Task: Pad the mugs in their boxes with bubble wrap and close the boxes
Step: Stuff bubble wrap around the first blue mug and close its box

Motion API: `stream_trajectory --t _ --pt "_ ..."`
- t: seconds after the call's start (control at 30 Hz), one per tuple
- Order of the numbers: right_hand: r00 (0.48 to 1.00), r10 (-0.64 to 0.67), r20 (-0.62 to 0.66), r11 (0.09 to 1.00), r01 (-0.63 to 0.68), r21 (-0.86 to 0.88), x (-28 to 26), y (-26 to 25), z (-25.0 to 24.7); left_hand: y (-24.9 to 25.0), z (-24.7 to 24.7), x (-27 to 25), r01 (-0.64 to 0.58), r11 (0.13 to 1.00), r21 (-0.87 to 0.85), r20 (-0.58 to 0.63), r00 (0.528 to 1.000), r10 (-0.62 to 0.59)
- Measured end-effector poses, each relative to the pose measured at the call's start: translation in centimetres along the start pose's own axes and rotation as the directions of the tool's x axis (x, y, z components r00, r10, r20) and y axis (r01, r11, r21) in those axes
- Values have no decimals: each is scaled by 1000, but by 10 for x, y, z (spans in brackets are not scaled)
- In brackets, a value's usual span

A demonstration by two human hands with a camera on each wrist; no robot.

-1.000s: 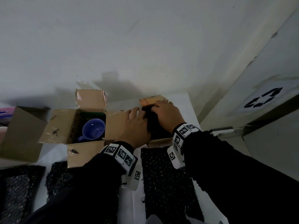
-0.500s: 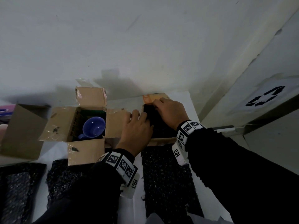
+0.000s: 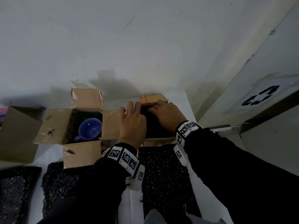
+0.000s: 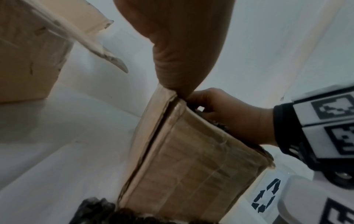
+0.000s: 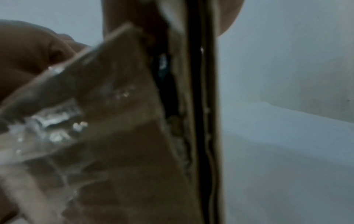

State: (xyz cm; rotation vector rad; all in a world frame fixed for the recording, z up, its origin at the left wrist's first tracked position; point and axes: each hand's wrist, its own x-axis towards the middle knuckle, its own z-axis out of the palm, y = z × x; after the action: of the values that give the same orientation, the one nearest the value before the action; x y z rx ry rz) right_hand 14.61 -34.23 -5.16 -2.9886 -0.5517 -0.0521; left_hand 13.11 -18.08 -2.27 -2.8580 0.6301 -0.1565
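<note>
A blue mug stands in an open cardboard box left of centre. To its right is a second box filled with black bubble wrap. My left hand lies with straight fingers across that box's left rim and the wrap. My right hand is on the wrap near the orange back flap. In the left wrist view the right hand curls thumb and fingers on the wrap at the top of the second box. The right wrist view is blurred cardboard.
Black bubble wrap sheets lie on the white table in front of the boxes, with more wrap to the left. Another cardboard box stands at the far left. The wall runs close behind; a bin with a recycling sign stands to the right.
My left hand drew back, then reached forward over the box's left rim. My right hand stayed on the wrap and shifted slightly toward the back flap.
</note>
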Motion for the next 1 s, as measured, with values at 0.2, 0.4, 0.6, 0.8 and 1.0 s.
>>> stream_trajectory --t 0.2,0.4,0.6,0.8,1.0 --pt "990 43 134 996 -31 -89 2 -4 -1 3 -1 1 -121 991 62 183 977 108" --pt "995 49 92 999 -48 -9 -3 -4 1 1 -2 2 -79 996 43 308 949 62" --pt "988 74 135 997 -73 -9 -3 -8 -2 0 3 -5 10 995 -102 103 995 1" --pt "1000 -24 -2 999 24 27 -4 -9 1 -5 15 -4 11 984 -177 6 1000 -10" --pt "986 -48 158 995 61 -77 7 -10 1 -14 25 -7 -34 980 -195 -46 999 26"
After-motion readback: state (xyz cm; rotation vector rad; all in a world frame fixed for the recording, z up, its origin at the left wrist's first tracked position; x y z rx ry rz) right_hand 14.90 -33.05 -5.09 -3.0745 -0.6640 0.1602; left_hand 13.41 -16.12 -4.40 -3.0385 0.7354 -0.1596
